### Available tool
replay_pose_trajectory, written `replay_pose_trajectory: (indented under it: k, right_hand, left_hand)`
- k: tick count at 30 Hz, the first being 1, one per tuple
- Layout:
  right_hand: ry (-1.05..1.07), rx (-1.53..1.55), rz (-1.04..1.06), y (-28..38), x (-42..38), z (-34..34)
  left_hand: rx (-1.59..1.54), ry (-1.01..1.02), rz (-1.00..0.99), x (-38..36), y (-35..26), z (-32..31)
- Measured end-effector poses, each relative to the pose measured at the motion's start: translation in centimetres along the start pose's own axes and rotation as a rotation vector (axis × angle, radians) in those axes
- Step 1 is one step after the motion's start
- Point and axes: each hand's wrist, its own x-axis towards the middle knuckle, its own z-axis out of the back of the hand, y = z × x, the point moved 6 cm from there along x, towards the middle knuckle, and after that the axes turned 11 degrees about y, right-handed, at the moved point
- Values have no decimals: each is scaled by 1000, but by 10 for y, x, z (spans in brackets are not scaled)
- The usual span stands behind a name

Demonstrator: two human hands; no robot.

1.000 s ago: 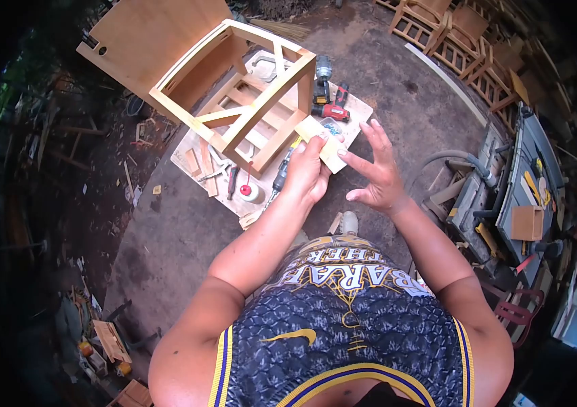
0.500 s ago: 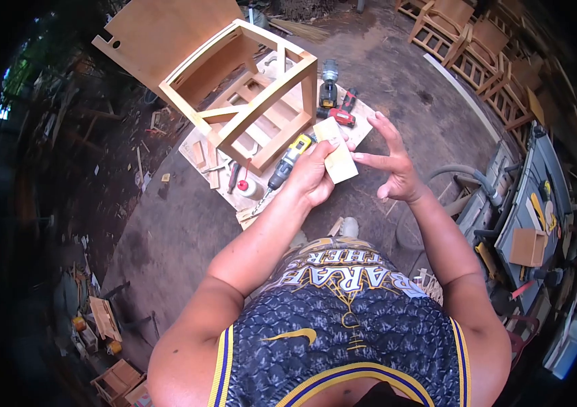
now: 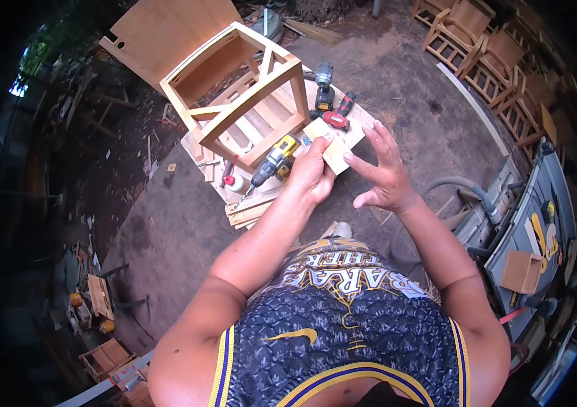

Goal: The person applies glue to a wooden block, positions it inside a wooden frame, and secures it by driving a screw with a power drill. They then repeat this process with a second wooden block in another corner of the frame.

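My left hand (image 3: 312,171) is closed on a flat, pale yellow rectangular piece (image 3: 336,160), thumb on top; I cannot make out whether it is wood or folded sheet. My right hand (image 3: 387,173) is just right of it with fingers spread, one fingertip at or very near its edge. Beyond my left hand, a yellow and black cordless drill (image 3: 276,160) with a long bit lies on a pale board (image 3: 363,117). A wooden chair frame (image 3: 251,108) rests on that board. A red cordless tool (image 3: 336,119) and a grey and black one (image 3: 324,85) lie past the piece.
A white bottle with a red cap (image 3: 235,182) and wood strips (image 3: 251,209) are near the board's lower left edge. Several wooden chairs (image 3: 461,30) line the upper right. A grey hose (image 3: 461,174) and a machine table (image 3: 529,220) stand to the right.
The view has shifted slightly, so the chair frame and tools appear a little lower left. My left hand keeps hold of the pale piece, while my right hand stays spread beside it.
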Motion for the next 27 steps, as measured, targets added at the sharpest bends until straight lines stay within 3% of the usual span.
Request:
replay_pose_trajectory:
  k: [4,8,13,16,21,27]
  right_hand:
    - [52,-125,13,-7,-31,3]
    - [-36,-133,-155,-17,-31,14]
    - [22,-121,-67,-17,-52,0]
    - [-165,57,-134,-29,-48,20]
    - [-120,32,-172,-45,-30,20]
    - [-42,132,-44,-34,-35,-2]
  left_hand:
    - [-76,-193,-33,7,10,-10]
    - [32,-179,-72,13,29,-22]
    - [30,-205,-107,29,36,-20]
    - [93,-161,-187,23,31,-34]
    - [91,-114,-176,21,41,-40]
    - [84,-101,-160,30,31,-33]
